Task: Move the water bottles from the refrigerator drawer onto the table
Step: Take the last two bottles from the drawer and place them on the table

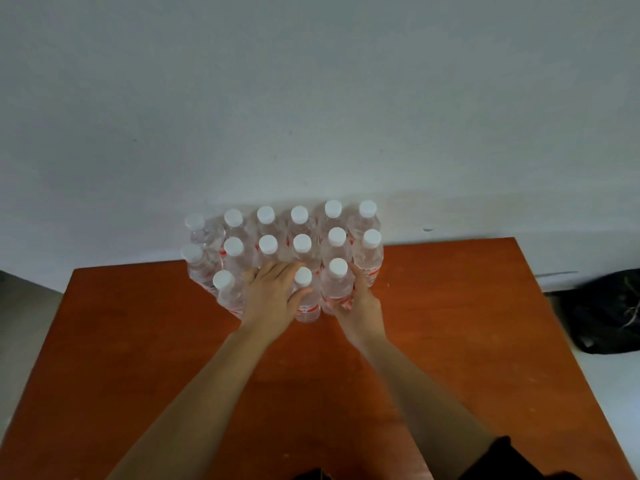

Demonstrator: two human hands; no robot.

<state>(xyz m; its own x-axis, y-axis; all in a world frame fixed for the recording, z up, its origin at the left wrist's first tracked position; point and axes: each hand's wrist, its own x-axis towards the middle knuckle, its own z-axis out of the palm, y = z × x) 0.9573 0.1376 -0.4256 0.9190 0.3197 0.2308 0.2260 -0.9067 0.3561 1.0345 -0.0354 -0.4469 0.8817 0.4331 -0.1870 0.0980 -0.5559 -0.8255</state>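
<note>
A pale, flat-painted wall (pixel 311 98) fills the top of the view, and below it spreads the smooth orange-brown wooden table (pixel 467 341), its square top matte. Off to the right, on the floor, sits a crumpled black bag (pixel 609 313).

At the table's far edge, against the wall, stands the cluster of clear plastic water bottles (pixel 301 244), all upright, packed shoulder to shoulder in rows. Sixteen round white screw caps show; each bottle is transparent and carries a red-and-white label band around its body.

Both bare forearms reach in from the bottom. The left hand (pixel 273 299) curls around a front-row bottle (pixel 306 299), thumb pressed on its near side, fingers bent behind its neck. The right hand (pixel 360 299) cups the neighbouring front bottle (pixel 336 289) from the right, fingers wrapped round its labelled lower body. Those two bottles stand touching each other.
</note>
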